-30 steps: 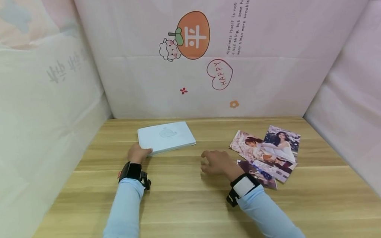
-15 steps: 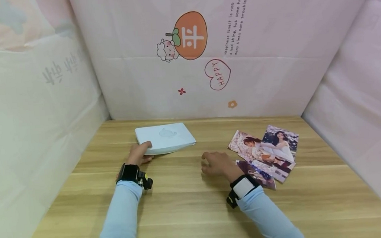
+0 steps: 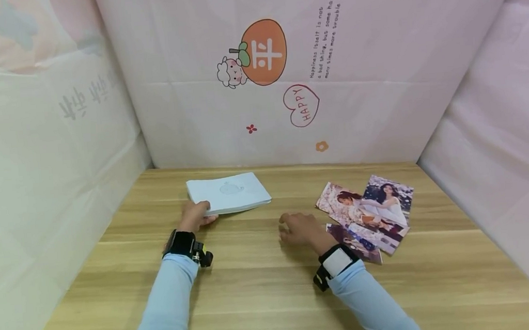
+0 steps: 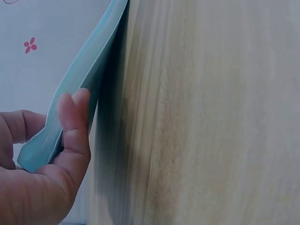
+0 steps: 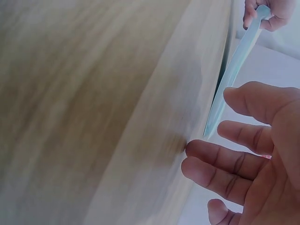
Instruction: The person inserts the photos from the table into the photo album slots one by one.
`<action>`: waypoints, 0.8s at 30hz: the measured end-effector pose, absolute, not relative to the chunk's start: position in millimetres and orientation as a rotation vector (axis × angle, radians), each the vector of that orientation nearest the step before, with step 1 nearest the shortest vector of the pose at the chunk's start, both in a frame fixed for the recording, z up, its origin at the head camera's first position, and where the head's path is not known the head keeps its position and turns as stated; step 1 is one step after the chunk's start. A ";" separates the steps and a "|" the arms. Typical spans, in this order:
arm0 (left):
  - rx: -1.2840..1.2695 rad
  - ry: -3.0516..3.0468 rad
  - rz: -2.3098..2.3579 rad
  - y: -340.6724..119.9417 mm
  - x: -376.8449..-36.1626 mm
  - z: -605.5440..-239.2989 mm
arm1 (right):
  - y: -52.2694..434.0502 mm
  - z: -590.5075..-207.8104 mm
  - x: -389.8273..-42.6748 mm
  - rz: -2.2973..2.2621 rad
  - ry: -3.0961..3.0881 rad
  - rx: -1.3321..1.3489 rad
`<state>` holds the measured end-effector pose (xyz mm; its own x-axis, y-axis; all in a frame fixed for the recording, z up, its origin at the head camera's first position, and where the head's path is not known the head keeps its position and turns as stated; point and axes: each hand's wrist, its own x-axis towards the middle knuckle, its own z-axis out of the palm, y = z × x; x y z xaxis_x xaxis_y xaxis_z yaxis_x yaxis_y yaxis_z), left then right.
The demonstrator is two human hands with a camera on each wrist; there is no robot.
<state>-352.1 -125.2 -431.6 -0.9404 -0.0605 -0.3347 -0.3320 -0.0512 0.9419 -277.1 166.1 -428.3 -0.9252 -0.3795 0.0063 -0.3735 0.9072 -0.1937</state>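
My left hand [image 3: 195, 215] grips the near left corner of a white booklet [image 3: 236, 193] with a small faint drawing on its cover. The thumb lies on top and the fingers underneath. In the left wrist view the booklet [image 4: 70, 110] bends upward at the held corner, its layered pale-teal edge facing the camera, while its far end slopes down to the table. My right hand [image 3: 302, 229] holds nothing; its fingers are relaxed and loosely bent, with fingertips right at the tabletop. The right wrist view shows this hand [image 5: 253, 154] with fingers spread and the booklet beyond.
Several overlapping photo prints [image 3: 375, 213] of people among blossoms lie to the right, just beyond the right wrist. The wood-grain table [image 3: 256, 300] is bounded by a printed cloth backdrop [image 3: 205, 123] behind and pale cloth on both sides.
The left hand has gone from resting at the booklet's corner to gripping it, thumb over and fingers under, and the booklet's near edge has tipped up. The right hand stays nearly still.
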 end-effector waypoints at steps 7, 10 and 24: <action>-0.345 2.071 2.132 -116.0 -350.8 -426.4 | 171.8 -424.1 -275.7 -0.331 3.054 -0.575; -0.298 2.082 2.164 -112.0 -348.8 -422.4 | 178.5 -420.7 -273.9 -0.311 3.078 -0.593; -0.067 1.974 2.108 -102.1 -292.8 -413.4 | 236.6 -405.0 -259.4 -0.393 3.142 -0.575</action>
<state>-292.8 -102.1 -413.4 -0.9671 0.1516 -0.2043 -0.2138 -0.0492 0.9756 -259.4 236.6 -405.0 -0.9332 -0.3392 0.1187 -0.3580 0.9064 -0.2241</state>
